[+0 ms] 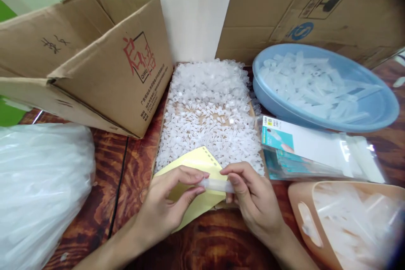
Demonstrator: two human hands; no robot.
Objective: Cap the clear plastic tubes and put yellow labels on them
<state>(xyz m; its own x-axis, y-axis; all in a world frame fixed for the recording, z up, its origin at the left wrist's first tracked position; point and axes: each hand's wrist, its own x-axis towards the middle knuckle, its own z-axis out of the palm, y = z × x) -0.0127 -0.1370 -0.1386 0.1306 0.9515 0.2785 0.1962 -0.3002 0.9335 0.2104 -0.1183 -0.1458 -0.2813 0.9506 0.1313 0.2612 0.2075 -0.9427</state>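
Observation:
Between my two hands lies a small translucent white plastic tube [217, 184], held level. My left hand [172, 196] pinches its left end with thumb and forefinger. Around its right end the fingers of my right hand [253, 196] are closed. Beneath the hands a yellow sheet [193, 164] with a row of small holes covers the near part of a shallow cardboard tray [218, 119]. Many small translucent white plastic pieces [211, 80] fill that tray, heaped higher at its far end.
A blue basin [376, 120] of clear plastic pieces stands at right. Nearer are printed packets [316, 147] and an orange bin [300, 194] holding translucent pieces. At left are an open cardboard box [107, 71] and a full plastic bag [41, 185]. A black cable [119, 190] crosses the wooden table.

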